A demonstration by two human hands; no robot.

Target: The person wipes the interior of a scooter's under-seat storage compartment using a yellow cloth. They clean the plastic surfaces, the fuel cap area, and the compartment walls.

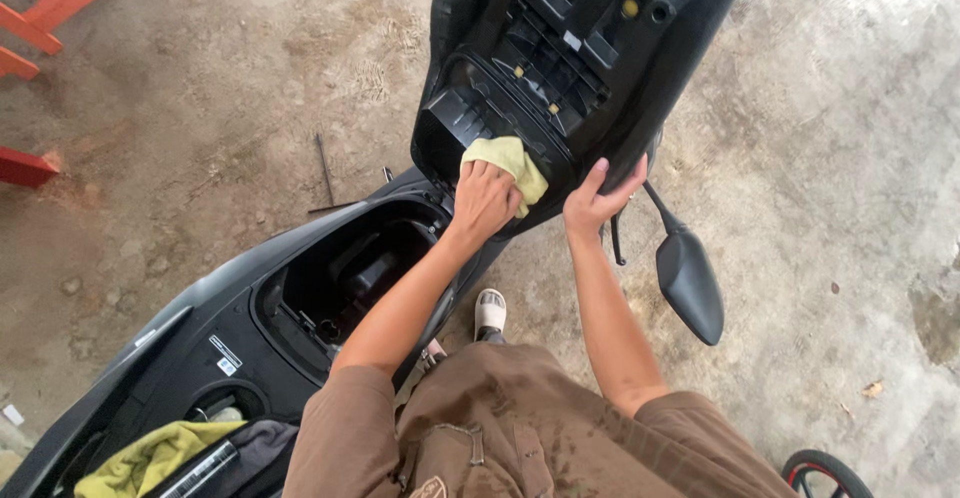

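A dark scooter's seat (560,58) is flipped up, its black plastic underside facing me. My left hand (483,201) presses a yellow-green cloth (515,163) against the lower edge of that underside. My right hand (600,200) grips the seat's rim beside it, fingers curled over the edge. Below the left forearm gapes the open under-seat storage well (345,278) of the scooter.
A black mirror (690,283) sticks out to the right of my right arm. Another yellow-green rag (150,456) lies at the bottom left. A thin metal tool (325,170) lies on the concrete floor. Red-orange frame (40,8) is at the top left, and a wheel (825,473) is at the bottom right.
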